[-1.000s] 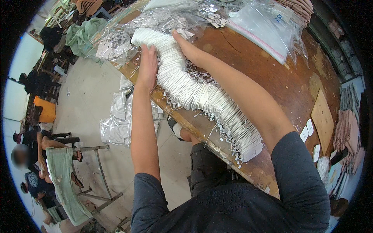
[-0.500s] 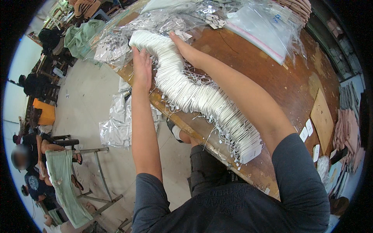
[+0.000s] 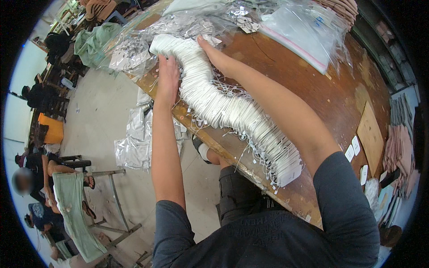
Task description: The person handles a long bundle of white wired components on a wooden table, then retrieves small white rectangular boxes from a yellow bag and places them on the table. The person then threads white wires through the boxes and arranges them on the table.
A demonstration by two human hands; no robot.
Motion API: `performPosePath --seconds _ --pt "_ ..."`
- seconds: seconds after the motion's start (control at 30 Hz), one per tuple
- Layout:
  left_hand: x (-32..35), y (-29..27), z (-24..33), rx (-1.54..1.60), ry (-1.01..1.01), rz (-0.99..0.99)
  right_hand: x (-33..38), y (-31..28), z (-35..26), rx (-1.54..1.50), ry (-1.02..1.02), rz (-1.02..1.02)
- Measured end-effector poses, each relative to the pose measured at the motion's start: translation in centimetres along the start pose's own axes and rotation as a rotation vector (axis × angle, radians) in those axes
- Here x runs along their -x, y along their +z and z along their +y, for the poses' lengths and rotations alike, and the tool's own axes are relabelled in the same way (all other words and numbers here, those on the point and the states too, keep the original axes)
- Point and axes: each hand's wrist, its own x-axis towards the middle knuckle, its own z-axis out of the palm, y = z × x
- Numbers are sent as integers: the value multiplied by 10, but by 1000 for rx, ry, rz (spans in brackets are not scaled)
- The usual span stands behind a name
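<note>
A long curved row of white card tags with thin strings (image 3: pixel 232 111) lies along the near edge of a brown wooden table (image 3: pixel 313 98). My left hand (image 3: pixel 167 80) presses flat against the row's left side near its far end, fingers apart. On the other side of the same end rests my right hand (image 3: pixel 213 52), its fingers on the top of the tags. Both arms reach forward over the row. The row's near end (image 3: pixel 288 172) fans out by my right elbow.
Clear plastic bags (image 3: pixel 308 31) and heaps of bagged tags (image 3: pixel 134 49) lie at the table's far end. More plastic bags (image 3: pixel 138 143) are on the floor beside the table. People sit at the left near a metal stand (image 3: pixel 111 196) with green cloth. Stacked cloth pieces (image 3: pixel 397 152) line the right.
My left hand slid farther along the row toward its far end. The far end of the tag row has been pushed tighter between both hands.
</note>
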Motion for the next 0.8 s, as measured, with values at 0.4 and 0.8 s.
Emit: performPosePath --seconds 0.4,0.8 --pt "8 2 -2 1 -1 -59 9 -6 -9 32 111 -53" --pt "45 -5 -1 2 28 -15 32 -34 -8 288 -117 -12"
